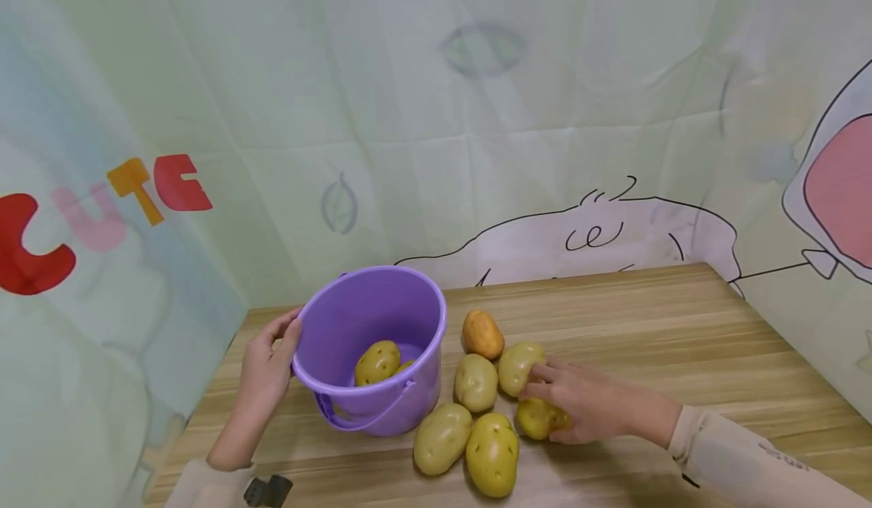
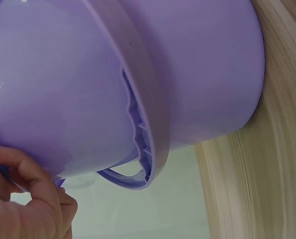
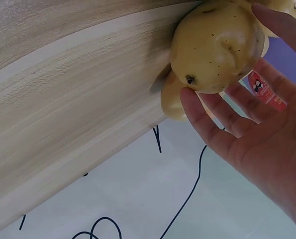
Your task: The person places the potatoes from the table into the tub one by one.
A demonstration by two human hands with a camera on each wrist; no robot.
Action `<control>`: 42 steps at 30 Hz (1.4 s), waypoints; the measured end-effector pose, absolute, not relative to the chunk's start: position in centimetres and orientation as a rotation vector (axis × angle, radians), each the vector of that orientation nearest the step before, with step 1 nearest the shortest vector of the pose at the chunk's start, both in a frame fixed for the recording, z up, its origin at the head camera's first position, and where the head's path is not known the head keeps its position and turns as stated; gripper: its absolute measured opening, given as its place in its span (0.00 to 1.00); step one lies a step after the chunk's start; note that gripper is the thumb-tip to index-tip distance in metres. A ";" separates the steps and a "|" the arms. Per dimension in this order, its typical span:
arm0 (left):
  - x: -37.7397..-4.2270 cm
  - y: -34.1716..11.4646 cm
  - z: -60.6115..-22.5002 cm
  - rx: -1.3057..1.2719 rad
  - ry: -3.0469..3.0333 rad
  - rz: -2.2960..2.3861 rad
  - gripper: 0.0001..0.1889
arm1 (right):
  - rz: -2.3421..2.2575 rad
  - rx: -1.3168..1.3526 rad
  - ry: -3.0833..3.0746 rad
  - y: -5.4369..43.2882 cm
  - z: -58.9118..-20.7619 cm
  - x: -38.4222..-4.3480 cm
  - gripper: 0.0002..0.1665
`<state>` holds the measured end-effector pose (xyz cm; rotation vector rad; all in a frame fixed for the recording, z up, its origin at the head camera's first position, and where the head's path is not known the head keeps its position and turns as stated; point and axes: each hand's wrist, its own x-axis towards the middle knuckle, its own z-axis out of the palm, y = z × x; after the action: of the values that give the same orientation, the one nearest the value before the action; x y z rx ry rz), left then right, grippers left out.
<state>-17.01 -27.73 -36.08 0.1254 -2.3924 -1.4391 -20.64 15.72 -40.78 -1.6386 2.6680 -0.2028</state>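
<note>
My left hand grips the rim of a purple bucket at its left side, thumb and fingers on either side of the edge in the left wrist view. The bucket stands on the table, its handle hanging down on the near side. Inside it lie a yellow potato and part of another. On the right, my right hand holds a yellow-brown potato between thumb and fingertips, low over the table. Pale potatoes lie between this hand and the bucket.
Nearer the front edge lie a pale potato and a yellow one. An orange-brown potato sits behind the group. The wooden table ends at a printed curtain at the back and sides.
</note>
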 end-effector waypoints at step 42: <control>-17.0 -27.7 -36.2 0.115 -2.388 -1.409 0.24 | -0.300 -1.506 2.559 15.8 -42.5 -20.5 0.39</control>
<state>-16.99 -27.68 -36.23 0.1152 -2.3878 -1.4094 -20.45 15.79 -42.45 -1.5062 2.5587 -0.3005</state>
